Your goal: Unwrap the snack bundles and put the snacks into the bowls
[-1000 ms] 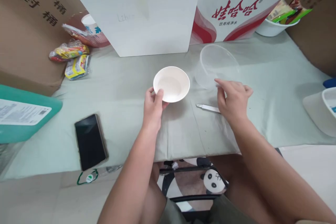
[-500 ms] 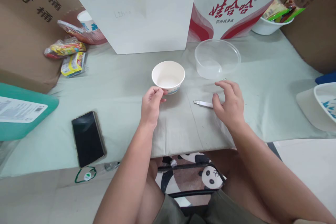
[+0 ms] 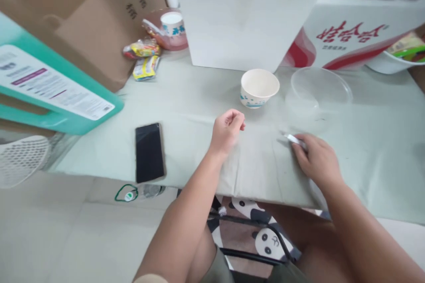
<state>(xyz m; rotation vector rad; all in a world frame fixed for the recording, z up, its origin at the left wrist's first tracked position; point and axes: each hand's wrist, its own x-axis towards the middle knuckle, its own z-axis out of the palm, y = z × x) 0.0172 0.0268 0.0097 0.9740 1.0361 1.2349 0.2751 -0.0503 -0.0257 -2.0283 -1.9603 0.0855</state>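
My right hand (image 3: pixel 318 159) is closed around a small utility knife (image 3: pixel 295 140) with a white body. Its tip points left, just above the cloth. My left hand (image 3: pixel 229 129) is curled with thumb against fingers, and nothing shows in it. It hovers in front of a white paper bowl (image 3: pixel 260 86) with a blue pattern, apart from it. The bowl stands upright on the table. Beyond my right hand sits a clear round plastic container (image 3: pixel 320 93), partly blurred.
A phone (image 3: pixel 150 152) lies on the cloth-covered table (image 3: pixel 192 141) at the left. Further left stands a green jug (image 3: pixel 76 101). Snack packets (image 3: pixel 146 67) and a paper cup (image 3: pixel 172 24) are at the back left. White boxes (image 3: pixel 232 26) line the back.
My right hand has taken hold of the utility knife that lay on the table. My left hand has let go of the bowl's rim and curled up. The view has turned left.
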